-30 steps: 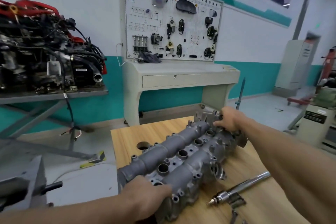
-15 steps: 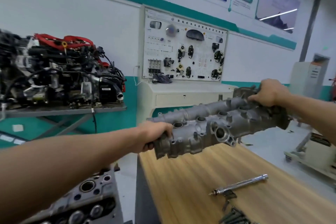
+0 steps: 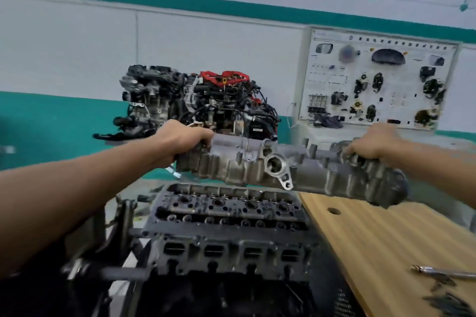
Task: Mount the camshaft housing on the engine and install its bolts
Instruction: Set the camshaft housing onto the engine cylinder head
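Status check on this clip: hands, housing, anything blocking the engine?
Left hand and right hand grip the camshaft housing by its ends. Housing airborne, above and behind the engine, not seated. Nothing seen blocking the engine top.

A camshaft housing [image 3: 291, 170] of dull grey cast metal, its surface rough and matt, shows one brighter machined flange [image 3: 277, 166] near mid-frame. Below it, at lower centre, the engine [image 3: 226, 229] presents darker, grimy metal with a matt, oil-stained look. At lower right, a workbench [image 3: 381, 244] of pale wood shows a smooth top with visible grain, on which lies a glossy, polished metal tool [image 3: 443, 273]. At upper right, a display board [image 3: 378, 82] has a smooth white face carrying black plastic parts.
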`<state>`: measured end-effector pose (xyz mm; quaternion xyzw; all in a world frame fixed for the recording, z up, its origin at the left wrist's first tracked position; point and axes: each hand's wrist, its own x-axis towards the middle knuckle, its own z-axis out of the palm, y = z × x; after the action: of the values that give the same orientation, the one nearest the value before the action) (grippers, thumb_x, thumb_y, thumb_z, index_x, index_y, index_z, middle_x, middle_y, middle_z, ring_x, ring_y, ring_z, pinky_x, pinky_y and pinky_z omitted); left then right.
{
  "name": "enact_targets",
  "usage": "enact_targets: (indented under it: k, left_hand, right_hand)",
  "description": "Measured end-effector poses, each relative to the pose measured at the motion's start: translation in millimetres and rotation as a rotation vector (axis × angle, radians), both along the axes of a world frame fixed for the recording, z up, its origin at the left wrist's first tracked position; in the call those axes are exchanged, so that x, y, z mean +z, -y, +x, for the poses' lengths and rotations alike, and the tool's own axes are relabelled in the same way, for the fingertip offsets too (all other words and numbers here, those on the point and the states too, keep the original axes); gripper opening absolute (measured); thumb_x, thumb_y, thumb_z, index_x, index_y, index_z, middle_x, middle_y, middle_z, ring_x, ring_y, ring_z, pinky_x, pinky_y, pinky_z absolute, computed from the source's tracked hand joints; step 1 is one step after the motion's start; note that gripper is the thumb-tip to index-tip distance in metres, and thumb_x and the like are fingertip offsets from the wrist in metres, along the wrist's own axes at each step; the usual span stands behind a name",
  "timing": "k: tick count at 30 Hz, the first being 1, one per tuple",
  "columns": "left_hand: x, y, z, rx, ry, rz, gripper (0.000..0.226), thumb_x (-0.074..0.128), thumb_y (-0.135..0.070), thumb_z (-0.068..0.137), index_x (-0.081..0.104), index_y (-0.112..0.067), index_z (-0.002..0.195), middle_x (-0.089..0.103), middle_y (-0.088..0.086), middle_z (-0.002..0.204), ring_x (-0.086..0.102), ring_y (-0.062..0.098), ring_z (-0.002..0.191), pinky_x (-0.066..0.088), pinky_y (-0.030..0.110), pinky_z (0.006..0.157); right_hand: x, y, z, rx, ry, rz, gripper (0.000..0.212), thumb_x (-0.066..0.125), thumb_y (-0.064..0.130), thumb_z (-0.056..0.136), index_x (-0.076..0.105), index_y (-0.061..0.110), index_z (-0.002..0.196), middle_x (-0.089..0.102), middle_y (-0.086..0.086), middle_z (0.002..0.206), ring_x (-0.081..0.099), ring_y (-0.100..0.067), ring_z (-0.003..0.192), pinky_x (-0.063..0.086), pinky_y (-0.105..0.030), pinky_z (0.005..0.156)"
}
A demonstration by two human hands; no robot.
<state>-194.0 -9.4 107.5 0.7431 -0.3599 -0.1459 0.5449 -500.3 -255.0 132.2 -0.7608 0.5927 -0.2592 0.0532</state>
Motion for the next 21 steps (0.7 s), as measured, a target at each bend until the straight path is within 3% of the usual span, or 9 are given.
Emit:
enact_targets:
  k: [2,8,14,18,21]
  left_hand:
    - [-10.7,-22.6,23.7,0.074,0.041,-0.007,0.04,0.075,-0.043,0.041,0.071,-0.008,0.061,0.07,0.011,0.057,0.062,0.023,0.043,0.052,0.031,0.045]
    - [-65.3,-53.4,66.7,0.175,0.128,0.048,0.037,0.076,-0.051,0.055,0.067,-0.016,0.061,0.062,0.001,0.053,0.054,0.018,0.047,0.044,0.027,0.049]
    - [-112.7,-40.4,81.3,0.129,0.106,0.012,0.028,0.073,-0.038,0.066,0.061,-0.018,0.05,0.055,-0.007,0.041,0.048,0.003,0.033,0.034,0.015,0.034]
    - [-116.7,-29.5,85.8,0.123,0.126,-0.012,0.03,0.072,-0.036,0.066,0.058,-0.018,0.047,0.051,-0.006,0.039,0.044,0.004,0.032,0.03,0.015,0.034]
    - [-115.3,-25.8,86.5,0.105,0.154,-0.011,0.032,0.072,-0.036,0.066,0.057,-0.018,0.044,0.053,-0.006,0.039,0.046,0.005,0.033,0.032,0.014,0.035]
  right_hand:
    - [-21.2,-13.7,29.4,0.031,0.023,0.019,0.039,0.083,0.032,0.073,0.067,-0.002,0.084,0.068,-0.017,0.085,0.065,-0.033,0.078,0.047,-0.032,0.056]
    - [-66.9,-25.4,89.0,0.078,0.116,0.022,0.032,0.085,0.025,0.07,0.059,0.006,0.067,0.062,-0.011,0.063,0.057,-0.024,0.055,0.035,-0.022,0.042]
    - [-79.2,-10.9,104.6,0.055,0.107,0.024,0.043,0.084,0.031,0.074,0.062,0.003,0.051,0.057,-0.006,0.042,0.053,-0.02,0.04,0.041,-0.024,0.041]
    - [-88.0,-3.2,97.6,0.028,0.125,0.072,0.047,0.086,0.036,0.072,0.058,0.006,0.05,0.044,0.0,0.032,0.043,-0.017,0.037,0.036,-0.022,0.043]
    - [-94.2,-1.7,89.4,-0.016,0.108,0.079,0.05,0.087,0.041,0.07,0.06,0.004,0.051,0.046,-0.002,0.034,0.044,-0.019,0.039,0.033,-0.02,0.042]
